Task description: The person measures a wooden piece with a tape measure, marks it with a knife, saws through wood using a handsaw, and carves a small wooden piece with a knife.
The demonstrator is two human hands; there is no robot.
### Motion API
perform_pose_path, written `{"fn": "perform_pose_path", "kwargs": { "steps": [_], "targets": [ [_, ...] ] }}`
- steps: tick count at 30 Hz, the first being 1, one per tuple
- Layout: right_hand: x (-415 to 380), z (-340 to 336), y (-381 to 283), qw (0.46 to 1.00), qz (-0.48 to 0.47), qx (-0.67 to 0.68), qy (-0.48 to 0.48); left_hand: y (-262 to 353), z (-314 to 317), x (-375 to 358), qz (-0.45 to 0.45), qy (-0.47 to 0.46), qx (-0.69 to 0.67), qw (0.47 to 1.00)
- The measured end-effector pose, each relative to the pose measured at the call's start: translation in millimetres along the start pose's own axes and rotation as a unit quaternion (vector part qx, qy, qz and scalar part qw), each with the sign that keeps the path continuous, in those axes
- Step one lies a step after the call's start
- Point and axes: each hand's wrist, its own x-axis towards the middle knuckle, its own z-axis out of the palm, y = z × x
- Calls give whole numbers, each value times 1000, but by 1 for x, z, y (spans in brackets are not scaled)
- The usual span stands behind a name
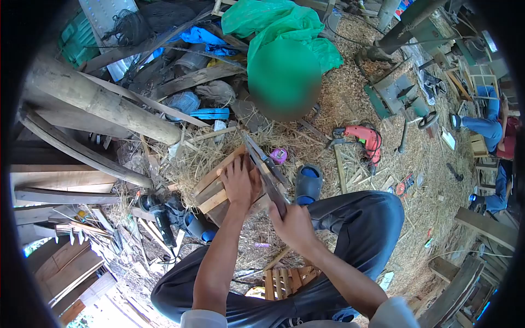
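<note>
My left hand (239, 180) holds down a light-brown wooden block (211, 188), its fingers spread over the top near the right end. In my right hand (295, 225) is the dark handle of what looks like a handsaw (272, 188). Its long narrow blade points up and away, passing right beside the block and my left fingers. A small purple tape measure (278, 156) lies on the ground just right of the blade. The lower side of the block is hidden behind my left forearm.
A red power drill (365, 143) lies on the shavings to the right, and a black power tool (159, 218) at the left. A green plastic sheet (273, 27) is ahead. Wooden poles (104, 106) and planks crowd the left. A seated person (495, 128) is at far right.
</note>
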Motion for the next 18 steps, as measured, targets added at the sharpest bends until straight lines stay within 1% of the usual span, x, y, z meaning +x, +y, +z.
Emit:
{"fn": "perform_pose_path", "kwargs": {
  "steps": [1,3,6,7,8,9,10,14,16,17,18],
  "targets": [
    [-11,-10,-2,1000,-3,-3,-2,2,0,0,1,6,1,1000],
    [-47,-32,-8,998,48,8,-41,1,1,-1,-5,12,3,1000],
    [-43,-32,-12,998,46,30,-27,2,5,-1,-1,-16,25,1000],
    [-30,-26,-10,998,49,30,-22,2,5,-1,1,10,8,1000],
    [-9,-13,-8,999,47,-3,-23,3,5,-1,2,35,-8,999],
    [3,-6,-7,998,45,-35,-25,4,5,-2,5,35,-8,999],
    [1,-7,-11,999,36,-14,-26,3,4,-1,5,30,-5,1000],
    [-48,-25,-9,999,32,17,-33,1,3,0,6,6,6,1000],
    [-55,-29,-12,999,19,38,-7,-4,11,-1,8,15,20,1000],
    [-42,-20,-9,999,22,38,-2,-4,15,-1,18,27,33,999],
    [-15,-3,-6,1000,12,10,5,-1,11,-2,20,55,15,998]
  ]
}}
